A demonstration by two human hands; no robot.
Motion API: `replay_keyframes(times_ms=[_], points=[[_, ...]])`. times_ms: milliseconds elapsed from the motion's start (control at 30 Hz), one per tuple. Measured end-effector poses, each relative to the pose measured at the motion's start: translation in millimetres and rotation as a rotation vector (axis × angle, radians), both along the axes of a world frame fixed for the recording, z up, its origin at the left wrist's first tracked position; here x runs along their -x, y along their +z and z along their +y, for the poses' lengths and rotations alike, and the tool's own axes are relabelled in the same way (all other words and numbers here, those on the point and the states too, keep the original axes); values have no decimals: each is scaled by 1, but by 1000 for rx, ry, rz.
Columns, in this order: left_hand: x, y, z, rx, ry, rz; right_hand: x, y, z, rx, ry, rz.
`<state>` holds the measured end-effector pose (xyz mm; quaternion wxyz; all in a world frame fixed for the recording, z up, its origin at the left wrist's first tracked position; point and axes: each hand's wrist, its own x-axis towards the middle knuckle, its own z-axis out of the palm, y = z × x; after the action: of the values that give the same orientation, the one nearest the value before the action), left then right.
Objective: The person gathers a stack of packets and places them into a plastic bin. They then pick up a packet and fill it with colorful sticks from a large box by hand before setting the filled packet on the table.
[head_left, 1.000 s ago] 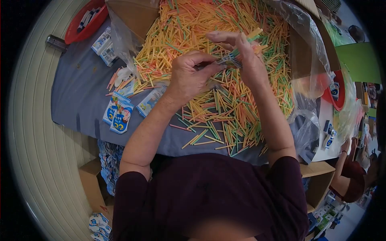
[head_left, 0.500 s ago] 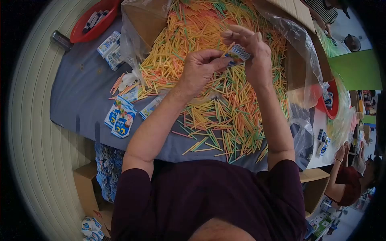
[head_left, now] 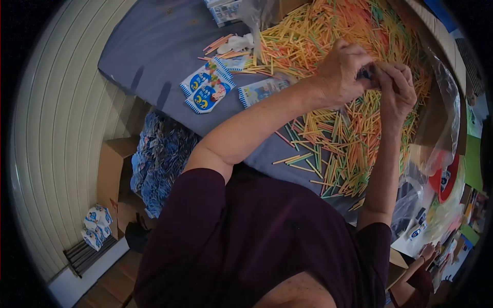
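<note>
My left hand (head_left: 343, 76) and my right hand (head_left: 397, 91) meet above a large heap of thin coloured sticks (head_left: 300, 38). Between their closed fingers is a small printed packet (head_left: 365, 73), mostly hidden. My left fingers are curled round it, while my right thumb and fingers pinch at its other side. Two blue-and-white packets (head_left: 208, 95) overlap on the grey cloth (head_left: 144, 56) to the left. Another packet (head_left: 262, 91) lies flat beside my left forearm, and some sticks lie loose below my hands.
Clear plastic (head_left: 444, 82) lines a cardboard box (head_left: 447, 25) around the heap. A bundle of blue packets (head_left: 164, 154) sits in a carton at lower left. More packets (head_left: 97, 226) lie near the wall. At right are a red basin (head_left: 452, 177) and another person's arm (head_left: 405, 292).
My view has swung, so the table appears shifted right and up. My right hand has come down from raised, spread fingers to pinch at the packet beside my left hand.
</note>
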<state>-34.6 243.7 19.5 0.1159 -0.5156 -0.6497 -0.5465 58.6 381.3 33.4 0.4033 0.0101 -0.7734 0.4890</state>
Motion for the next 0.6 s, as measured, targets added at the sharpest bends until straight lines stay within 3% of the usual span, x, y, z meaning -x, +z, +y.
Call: replay_keyframes(times_ms=[67,200,267,300,400,433,500,533,600], points=[[-3,1,-8,-16,-11,20,-8,12,-12,-283,-33,-39],[-12,20,-73,108,-26,-284,-22,21,-18,-34,54,38],[-9,24,-131,147,142,-263,-31,22,-7,164,145,-35],[-8,15,-162,222,257,-429,-34,15,3,171,127,-111],[10,0,-237,835,695,-135,-43,-12,24,140,56,-367],[17,-15,-254,833,702,-208,-43,-15,26,136,24,-363],[18,-25,-263,830,688,-271,-37,-18,18,-248,-140,-583],[14,-23,-262,855,752,-174,-34,-19,16,-247,-162,-588],[9,-15,-252,872,804,-78,-25,-21,16,-635,-328,-465]])
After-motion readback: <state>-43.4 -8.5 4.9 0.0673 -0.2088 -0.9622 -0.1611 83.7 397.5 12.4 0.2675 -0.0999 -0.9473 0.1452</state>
